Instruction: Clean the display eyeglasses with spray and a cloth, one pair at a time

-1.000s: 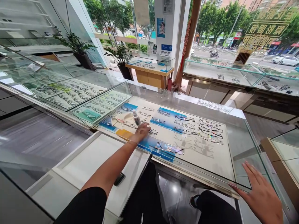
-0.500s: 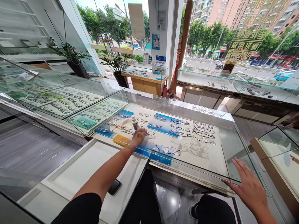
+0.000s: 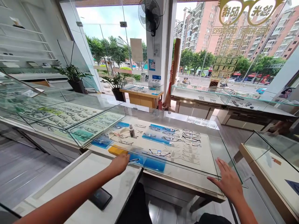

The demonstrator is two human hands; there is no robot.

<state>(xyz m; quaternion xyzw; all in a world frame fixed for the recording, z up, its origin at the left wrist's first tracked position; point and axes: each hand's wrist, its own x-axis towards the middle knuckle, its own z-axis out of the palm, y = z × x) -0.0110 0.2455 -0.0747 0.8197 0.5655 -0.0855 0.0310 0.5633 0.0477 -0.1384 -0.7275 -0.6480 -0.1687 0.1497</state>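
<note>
My left hand [image 3: 121, 163] is closed around a pair of eyeglasses [image 3: 133, 161], low over the near edge of the glass display case [image 3: 193, 165]. Part of the frame sticks out to the right of my fingers; the rest is hidden. Beside that hand lies a yellow cloth or pad [image 3: 115, 150]. Behind it stand a small spray bottle [image 3: 132, 131] and a pale pouch [image 3: 116, 133]. Another pair of glasses [image 3: 158, 152] sits on a blue mat. My right hand [image 3: 229, 180], fingers spread, rests at the case's near right edge with nothing in it.
Several more eyeglasses [image 3: 191, 137] stand in rows inside the case. Below my left arm, a white pulled-out drawer [image 3: 77, 174] holds a dark phone [image 3: 101, 198]. A second glass case [image 3: 254, 155] stands at the right, and potted plants [image 3: 116, 85] stand farther back.
My left hand has drawn back toward me from beside the spray bottle, bringing the eyeglasses with it. The view has tilted up. My right hand stays at the case edge.
</note>
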